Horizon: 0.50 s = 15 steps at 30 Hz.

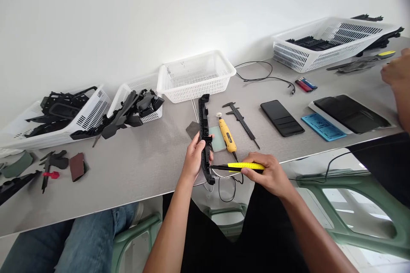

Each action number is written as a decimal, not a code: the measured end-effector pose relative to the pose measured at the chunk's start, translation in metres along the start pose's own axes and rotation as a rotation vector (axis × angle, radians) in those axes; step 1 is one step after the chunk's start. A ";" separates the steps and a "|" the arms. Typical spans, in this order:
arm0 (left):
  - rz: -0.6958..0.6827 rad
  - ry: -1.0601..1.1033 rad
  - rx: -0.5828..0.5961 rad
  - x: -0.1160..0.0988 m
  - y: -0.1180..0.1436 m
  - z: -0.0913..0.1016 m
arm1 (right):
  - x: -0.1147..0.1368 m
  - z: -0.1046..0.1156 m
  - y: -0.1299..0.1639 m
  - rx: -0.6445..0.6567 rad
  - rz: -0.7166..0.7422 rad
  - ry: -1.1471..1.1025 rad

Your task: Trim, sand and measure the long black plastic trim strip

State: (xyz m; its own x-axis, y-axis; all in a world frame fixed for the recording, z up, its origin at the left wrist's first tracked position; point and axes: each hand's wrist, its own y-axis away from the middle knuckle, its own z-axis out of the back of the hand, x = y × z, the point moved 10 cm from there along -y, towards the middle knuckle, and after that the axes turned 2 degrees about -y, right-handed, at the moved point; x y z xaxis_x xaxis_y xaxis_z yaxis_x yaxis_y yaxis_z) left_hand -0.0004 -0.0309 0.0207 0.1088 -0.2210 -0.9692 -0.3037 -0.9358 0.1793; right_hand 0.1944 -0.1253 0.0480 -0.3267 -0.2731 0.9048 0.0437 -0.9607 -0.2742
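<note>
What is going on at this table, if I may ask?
A person's left hand holds a long black part at the front edge of the table, while the right hand holds a yellow-and-black tool, its tip at the part's near end. A yellow power tool and a caliper lie on the table beside the part. A co-worker's hand is at the far right.

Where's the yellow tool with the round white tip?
In the head view, the yellow tool lies on the table, right of center, between the black strip and caliper.
</note>
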 end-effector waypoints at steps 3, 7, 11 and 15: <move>-0.004 0.001 0.000 0.000 -0.001 0.001 | -0.002 0.000 0.000 0.003 -0.018 0.004; -0.003 -0.006 -0.002 -0.001 0.000 0.001 | -0.004 0.001 -0.001 -0.014 -0.051 0.008; 0.004 -0.020 0.005 -0.002 0.000 -0.001 | -0.004 -0.002 -0.002 0.028 -0.044 -0.014; 0.001 -0.009 -0.001 -0.002 0.000 -0.001 | -0.007 0.000 -0.001 0.005 -0.082 0.022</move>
State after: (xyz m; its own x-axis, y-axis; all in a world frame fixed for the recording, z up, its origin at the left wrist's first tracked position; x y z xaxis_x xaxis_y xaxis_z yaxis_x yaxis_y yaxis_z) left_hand 0.0000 -0.0309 0.0227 0.0994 -0.2196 -0.9705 -0.3028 -0.9358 0.1807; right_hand 0.1964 -0.1222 0.0421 -0.3503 -0.1923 0.9167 0.0201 -0.9800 -0.1978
